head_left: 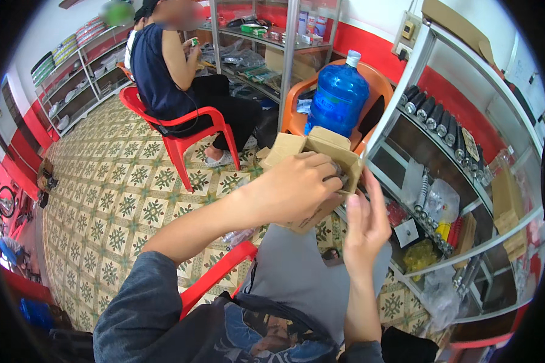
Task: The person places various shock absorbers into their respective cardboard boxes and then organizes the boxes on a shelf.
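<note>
Above my lap is an open cardboard box (347, 158), its flaps folded outward. My left hand (303, 189) reaches over its near left side, with curled fingers dipping into the opening. Something greyish shows beside those fingertips inside, too hidden to name. On the box's right side, my right hand (369, 222) grips the wall, with the thumb toward me and the fingers behind the edge. The lower part of the box is partly covered by my left hand and wrist.
A person (163, 78) sits on a red plastic chair (181, 130) ahead to the left, holding a small green item. Behind the box, a blue water jug (340, 97) stands on an orange chair (297, 100). Metal shelves (399, 130) with cylindrical metal parts line the right. A red armrest (215, 275) is beside me.
</note>
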`<state>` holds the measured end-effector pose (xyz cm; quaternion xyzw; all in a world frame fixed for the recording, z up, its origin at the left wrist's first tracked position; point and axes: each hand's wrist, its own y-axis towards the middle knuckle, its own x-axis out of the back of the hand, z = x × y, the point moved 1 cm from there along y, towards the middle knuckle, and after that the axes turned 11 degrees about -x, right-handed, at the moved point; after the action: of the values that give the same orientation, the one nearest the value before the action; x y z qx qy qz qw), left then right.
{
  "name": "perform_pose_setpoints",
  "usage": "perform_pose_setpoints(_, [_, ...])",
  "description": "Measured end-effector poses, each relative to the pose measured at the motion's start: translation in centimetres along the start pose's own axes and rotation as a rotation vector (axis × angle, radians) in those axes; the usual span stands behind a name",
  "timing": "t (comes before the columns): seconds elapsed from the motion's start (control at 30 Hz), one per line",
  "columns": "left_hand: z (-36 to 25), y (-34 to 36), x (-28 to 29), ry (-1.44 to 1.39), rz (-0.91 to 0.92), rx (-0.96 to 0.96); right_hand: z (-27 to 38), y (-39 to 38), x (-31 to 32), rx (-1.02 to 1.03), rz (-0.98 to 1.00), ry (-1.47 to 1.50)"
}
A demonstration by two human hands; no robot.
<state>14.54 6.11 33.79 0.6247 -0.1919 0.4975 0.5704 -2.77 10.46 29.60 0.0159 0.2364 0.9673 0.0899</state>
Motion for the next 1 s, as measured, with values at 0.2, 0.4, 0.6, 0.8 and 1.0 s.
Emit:
perform_pose_setpoints(0.2, [0.0,-0.8,1.4,-0.068,-0.182,-0.029,-1.2,1.7,-0.2,0.395,0.099,-0.395])
perform_pose_setpoints(0.4, [-0.5,-4.1,0.7,0.143,-0.428,-0.058,-0.5,1.2,-0.4,0.448,0.183,-0.401])
perform_pose_setpoints(0.6, [-1.9,-9.0,0.6,0.354,-0.660,0.081,-0.8,1.3,0.1,0.452,0.183,-0.413])
perform_pose_setpoints(0.8, [-0.9,-10.7,-4.1,-0.678,-0.906,0.675,-0.9,1.5,0.0,0.436,0.180,-0.396])
perform_pose_setpoints(1.0, [-0.7,-9.0,-6.0,-0.884,-0.838,0.536,-1.2,1.6,0.4,0.431,0.185,-0.401])
